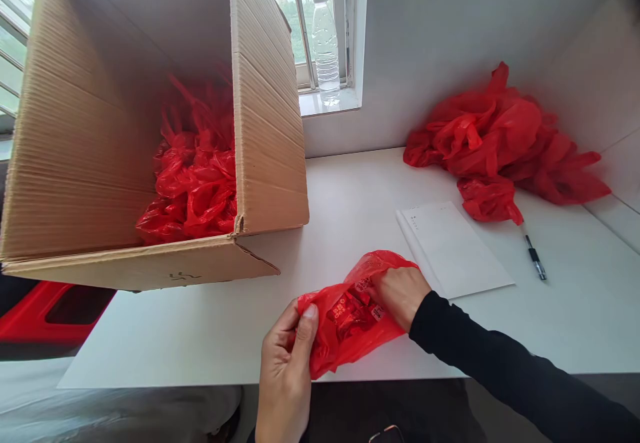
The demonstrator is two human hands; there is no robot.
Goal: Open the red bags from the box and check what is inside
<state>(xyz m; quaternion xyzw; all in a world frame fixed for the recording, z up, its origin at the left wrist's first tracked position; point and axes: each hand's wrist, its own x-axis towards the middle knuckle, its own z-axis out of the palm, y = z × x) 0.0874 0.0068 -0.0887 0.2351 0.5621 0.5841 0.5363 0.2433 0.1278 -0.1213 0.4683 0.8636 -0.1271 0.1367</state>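
Observation:
A red plastic bag [330, 355] is held at the table's front edge, its mouth pulled wide. My left hand [290, 356] pinches the left rim between thumb and fingers. My right hand [401, 293] reaches into the bag from the right; its fingers are hidden inside, so their grip does not show. Within the bag lie small shiny red wrapped packets [350, 313] with pale printing.
A large cardboard box [270, 116] at the left holds several knotted red bags [197, 183]. More red plastic bags [500, 129] are heaped at the back right. Near them lie white paper [455, 249] and a pen [535, 257]. A clear bottle [326, 49] stands on the windowsill.

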